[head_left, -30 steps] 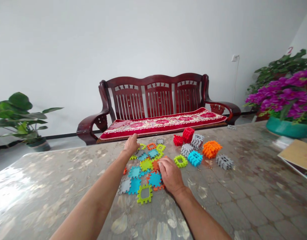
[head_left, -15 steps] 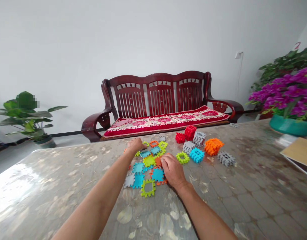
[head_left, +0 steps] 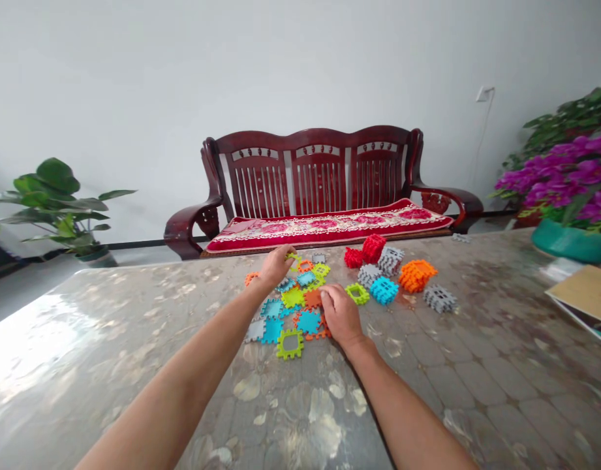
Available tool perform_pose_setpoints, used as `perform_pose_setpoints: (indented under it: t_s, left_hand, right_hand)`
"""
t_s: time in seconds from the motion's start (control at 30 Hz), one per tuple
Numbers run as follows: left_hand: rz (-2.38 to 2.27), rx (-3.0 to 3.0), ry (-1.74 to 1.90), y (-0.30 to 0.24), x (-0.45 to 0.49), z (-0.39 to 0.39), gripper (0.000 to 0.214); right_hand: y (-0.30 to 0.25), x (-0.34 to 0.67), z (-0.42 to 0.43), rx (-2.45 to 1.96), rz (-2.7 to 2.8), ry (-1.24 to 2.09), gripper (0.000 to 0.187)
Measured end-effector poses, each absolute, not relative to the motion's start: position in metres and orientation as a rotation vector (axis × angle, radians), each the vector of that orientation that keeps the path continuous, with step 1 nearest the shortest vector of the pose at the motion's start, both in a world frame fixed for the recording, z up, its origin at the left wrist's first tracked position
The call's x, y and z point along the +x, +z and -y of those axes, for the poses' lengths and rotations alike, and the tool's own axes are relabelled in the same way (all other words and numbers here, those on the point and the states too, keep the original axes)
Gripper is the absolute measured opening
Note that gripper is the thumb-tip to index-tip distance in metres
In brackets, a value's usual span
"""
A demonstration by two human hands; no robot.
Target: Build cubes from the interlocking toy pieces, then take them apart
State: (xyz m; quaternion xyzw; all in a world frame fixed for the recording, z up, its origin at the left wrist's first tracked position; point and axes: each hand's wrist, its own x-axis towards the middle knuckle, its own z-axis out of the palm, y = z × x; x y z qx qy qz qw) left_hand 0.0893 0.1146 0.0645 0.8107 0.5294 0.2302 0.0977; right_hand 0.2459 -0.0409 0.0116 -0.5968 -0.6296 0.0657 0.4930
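Up at the far side of the loose interlocking tiles, my left hand point(head_left: 277, 264) pinches a lime green tile point(head_left: 294, 259) by its edge. My right hand point(head_left: 343, 314) is closed at the right side of the pile, its thumb and finger on the edge of an orange tile point(head_left: 312, 299); its palm is hidden. Around the hands lie notched flat tiles: a blue one point(head_left: 308, 322), a lime green one point(head_left: 293, 298) and a grey one point(head_left: 256, 330). Nearest to me is a green square frame point(head_left: 290, 344).
Right of the pile stand stacked tiles: red point(head_left: 374, 248), grey point(head_left: 440, 298), blue point(head_left: 384, 290) and orange point(head_left: 417, 275). A green frame tile point(head_left: 357, 294) lies between. A flower pot point(head_left: 571, 240) and a tan book or board point(head_left: 581, 292) sit at the table's right. A wooden bench point(head_left: 317, 171) is beyond.
My left hand has moved away from me and slightly right, and a green tile now shows at its fingertips. My right hand stays beside the orange tile. The view has shifted slightly.
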Motion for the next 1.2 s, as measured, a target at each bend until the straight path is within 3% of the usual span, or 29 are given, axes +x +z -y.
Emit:
perform_pose_setpoints:
  t_s: [0.1,0.33,0.5,0.77,0.93,1.2]
  left_hand:
    - [-1.451,2.398,0.708,0.068,0.089,-0.099,0.03]
    - [-1.346,2.356,0.578,0.057,0.084,-0.055,0.047]
    - [-1.312,2.284,0.561,0.057,0.086,-0.025,0.051]
    - [-1.486,2.073,0.797,0.043,0.073,0.005,0.055]
    - [-1.328,1.812,0.905,0.043,0.062,0.008,0.051]
    - [-1.722,1.472,1.631,0.026,-0.014,-0.014,0.036]
  right_hand:
    - [0.013,0.247,0.043,-1.397,1.454,0.174,0.033]
    - [0.017,0.239,0.05,-1.211,1.722,0.081,0.066]
    - [0.015,0.234,0.054,-1.175,1.879,0.141,0.047]
    - [0.022,0.218,0.065,-1.193,1.971,0.167,0.043]
    - [0.022,0.223,0.062,-1.199,1.918,-0.002,0.035]
    - [0.028,0.291,0.055,-1.775,1.516,-0.417,0.042]
